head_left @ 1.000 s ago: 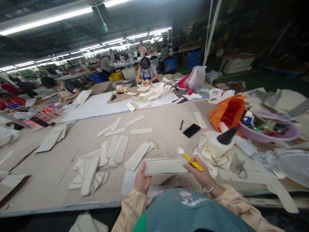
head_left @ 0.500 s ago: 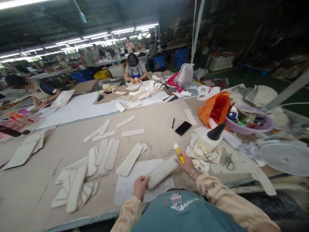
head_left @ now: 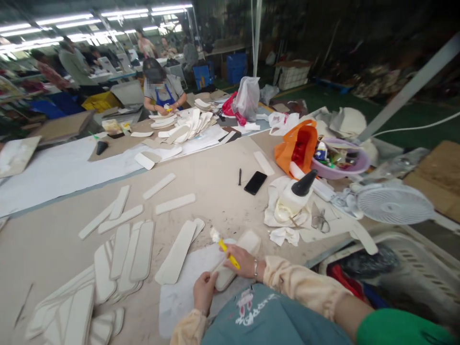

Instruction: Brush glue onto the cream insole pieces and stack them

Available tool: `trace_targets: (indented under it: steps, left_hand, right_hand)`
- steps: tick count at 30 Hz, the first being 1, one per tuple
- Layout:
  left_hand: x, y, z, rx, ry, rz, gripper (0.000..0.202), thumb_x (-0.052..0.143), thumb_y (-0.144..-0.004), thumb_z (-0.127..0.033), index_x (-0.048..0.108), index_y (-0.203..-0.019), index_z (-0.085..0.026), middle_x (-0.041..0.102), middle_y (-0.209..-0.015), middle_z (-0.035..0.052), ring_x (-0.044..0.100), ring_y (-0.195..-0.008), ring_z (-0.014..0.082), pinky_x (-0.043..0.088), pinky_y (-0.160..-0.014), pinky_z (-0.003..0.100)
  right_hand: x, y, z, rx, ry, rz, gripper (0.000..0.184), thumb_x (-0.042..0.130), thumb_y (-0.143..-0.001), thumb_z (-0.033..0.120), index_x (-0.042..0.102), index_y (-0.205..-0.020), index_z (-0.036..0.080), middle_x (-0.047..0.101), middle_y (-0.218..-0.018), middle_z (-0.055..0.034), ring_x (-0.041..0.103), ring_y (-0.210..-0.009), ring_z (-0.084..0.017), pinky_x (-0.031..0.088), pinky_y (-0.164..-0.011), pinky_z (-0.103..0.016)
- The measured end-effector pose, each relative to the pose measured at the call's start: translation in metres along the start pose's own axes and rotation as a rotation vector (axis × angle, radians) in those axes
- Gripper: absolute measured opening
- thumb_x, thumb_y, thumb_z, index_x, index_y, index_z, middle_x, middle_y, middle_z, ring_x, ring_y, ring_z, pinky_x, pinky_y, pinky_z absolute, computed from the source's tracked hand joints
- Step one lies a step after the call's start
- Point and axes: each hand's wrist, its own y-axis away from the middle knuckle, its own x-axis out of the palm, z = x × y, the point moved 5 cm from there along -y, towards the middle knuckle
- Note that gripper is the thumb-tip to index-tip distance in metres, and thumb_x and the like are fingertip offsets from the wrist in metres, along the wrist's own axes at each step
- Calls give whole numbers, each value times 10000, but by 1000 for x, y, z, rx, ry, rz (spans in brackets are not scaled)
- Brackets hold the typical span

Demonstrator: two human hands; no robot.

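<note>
My left hand (head_left: 203,291) pinches the near end of a pale, round-ended padded strip (head_left: 250,242). In my right hand (head_left: 243,261) is a brush (head_left: 230,256) with a yellow handle and a white-coated tip pointing up and left. The fingers of that hand also rest over the middle of the strip, partly hiding it. Beneath the strip lies a white sheet (head_left: 170,306), just in front of my apron. Two similar strips (head_left: 178,251) overlap to the left of my hands, touching the sheet's edge.
Many pale strips (head_left: 142,251) lie heaped at the left. Toward the right are a phone (head_left: 255,183), a white bottle with black nozzle (head_left: 292,196), a crumpled cloth (head_left: 284,236), a fan (head_left: 395,203) and a purple basin (head_left: 354,170). Across the table a co-worker (head_left: 165,93) handles similar pieces.
My right hand, with the brush, has slid from the strip's far end toward my left hand. The view has turned to the right. My left hand still grips the near end.
</note>
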Motion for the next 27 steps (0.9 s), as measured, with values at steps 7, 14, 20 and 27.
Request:
trace_targets:
  steps: [7,14,20,27]
  left_hand:
    - [7,-12,10,-5,-62,50,279,519,-735,-458,581,-649,-199,617,-573,1,571,-525,148,432,-498,236]
    - [13,-13,16,-44,-22,76,305,534,-714,-497,546,-625,-206,557,-541,-13,556,-505,146,439,-489,248]
    - [16,-11,7,-59,50,83,328,579,-678,-512,470,-577,-220,484,-499,-34,514,-480,134,432,-470,255]
    - [-3,21,-29,-75,308,64,427,686,-525,-559,458,-580,-203,520,-503,-24,505,-458,132,438,-423,274]
  right_hand:
    - [38,3,-17,-7,-101,148,200,592,-807,333,518,-919,185,610,-1142,-119,436,-1249,-188,396,-1006,-353]
    - [-2,5,-55,100,-44,9,133,552,-830,304,516,-909,203,604,-1152,-94,445,-1241,-211,394,-1004,-390]
    - [-53,8,-92,265,62,-181,124,537,-817,322,494,-866,216,637,-1085,-93,574,-1089,-228,451,-942,-412]
    - [-100,28,-80,337,121,-390,202,477,-833,434,399,-883,254,641,-1135,-127,607,-1055,-293,500,-855,-445]
